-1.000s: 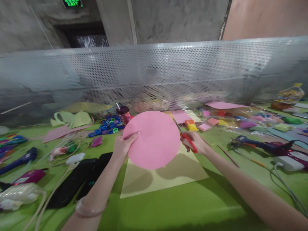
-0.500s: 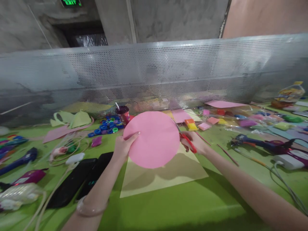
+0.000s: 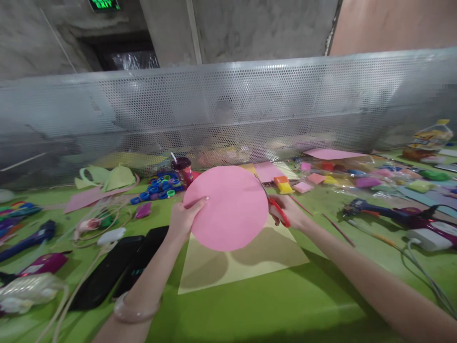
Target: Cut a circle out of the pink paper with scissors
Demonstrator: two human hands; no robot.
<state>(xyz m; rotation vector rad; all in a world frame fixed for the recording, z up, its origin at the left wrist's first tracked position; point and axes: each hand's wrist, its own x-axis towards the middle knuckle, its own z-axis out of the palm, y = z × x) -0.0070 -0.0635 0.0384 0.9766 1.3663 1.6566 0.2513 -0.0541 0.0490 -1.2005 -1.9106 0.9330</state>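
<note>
**Your scissors [image 3: 276,207] have drawn in against the pink disc [image 3: 228,207]**

Your left hand [image 3: 183,216] pinches the disc's left edge, thumb on its face, holding it raised and tilted toward you over the pale yellow sheet [image 3: 243,267] on the green table [image 3: 250,309]. It is a flat, plain pink paper circle with a smooth, cleanly cut rim. At its upper right edge the blades meet the paper. Your right hand [image 3: 293,213] grips the red handles.

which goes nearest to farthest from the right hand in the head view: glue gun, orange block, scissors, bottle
1. red scissors, held in the right hand
2. orange block, just beyond
3. glue gun, to the right
4. yellow-capped bottle, far right
</note>
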